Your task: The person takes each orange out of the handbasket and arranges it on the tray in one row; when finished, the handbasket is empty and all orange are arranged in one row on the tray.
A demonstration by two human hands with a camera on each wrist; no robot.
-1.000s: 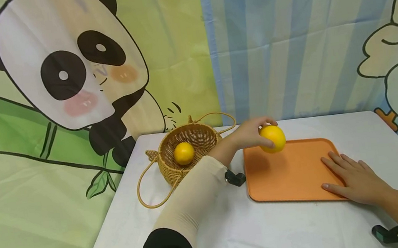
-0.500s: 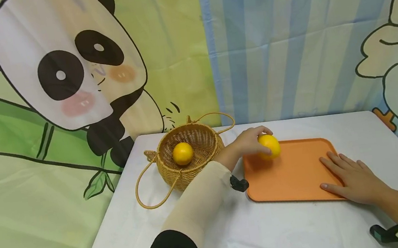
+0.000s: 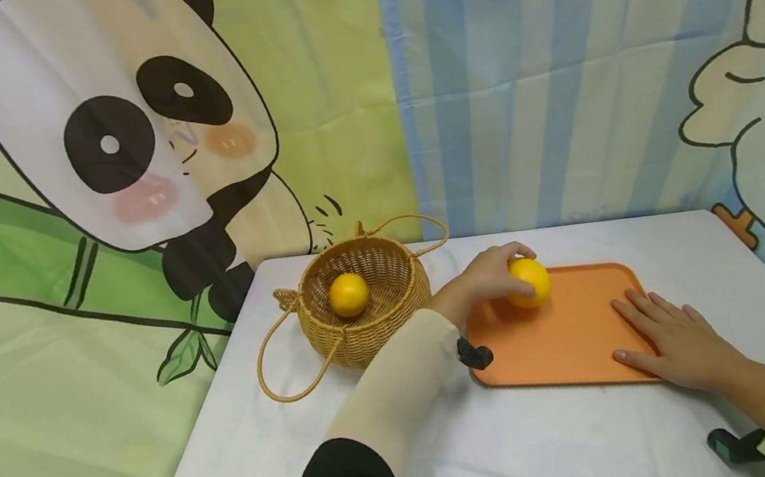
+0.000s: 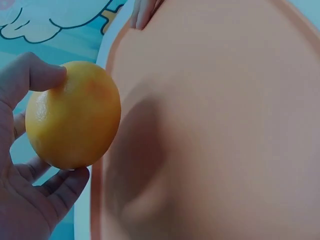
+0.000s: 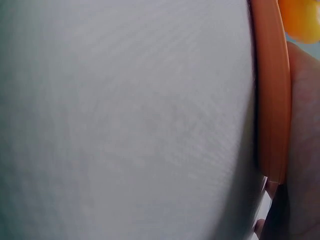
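White table (image 3: 238,467); left sleeve (image 3: 400,373) partly hides basket (image 3: 374,336) (fruit (image 3: 349,295) inside) near orange tray (image 3: 570,339).

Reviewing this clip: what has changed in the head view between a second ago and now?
The left hand has lowered the yellow fruit it grips toward the orange tray, drifting slightly right. Nothing was newly gripped or let go. The right hand stays on the tray's right end, and the other fruit remains inside the basket.
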